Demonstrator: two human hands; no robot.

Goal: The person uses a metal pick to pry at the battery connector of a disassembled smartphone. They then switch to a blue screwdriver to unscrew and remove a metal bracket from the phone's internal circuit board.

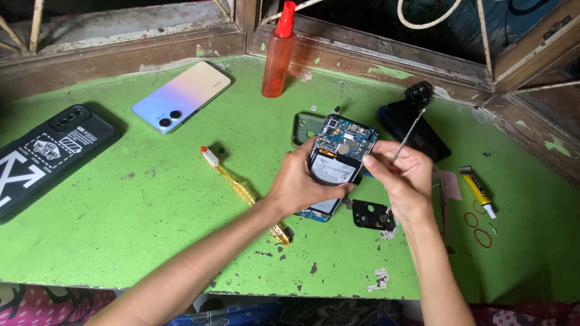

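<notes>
Opened phone (339,154) is held up over the table (121,211), roughly mid-scene, back cover off: circuit board and battery w/ white label exposed. Left hand (299,184) is wrapped around its lower edge, gripping it. Right hand (402,175) is pinched shut on a thin metal tool (409,136), tip angled up and away from the phone's right edge.

Progress, judging by what lies around: teardown looks well along. Cover removed, internals bare. Just below the phone lies a black part (371,214), prob. a shield or frame piece already lifted out, and under the left hand a 2nd board or phone body peeks out, partly hidden. A greenish case (305,127) sits just behind the phone to the left. Battery is in place, board is in place; nothing reassembled as far as can be seen.

Other bits, all rel. to the phone: toothbrush (241,190) to the left, orange spray bottle (278,54) behind-left, pastel phone (181,95) far left-rear, black cased phone (48,151) at far left edge, glue tube (477,190) and red rubber bands (477,228) to the right, dark pad w/ a black clamp behind-right.

Surface: green-painted table, chipped and worn, paint flaking near the front edge. Room: weathered wooden window frame w/ bars right behind the table; dark outside. Patterned cloth below the table's front edge.
</notes>
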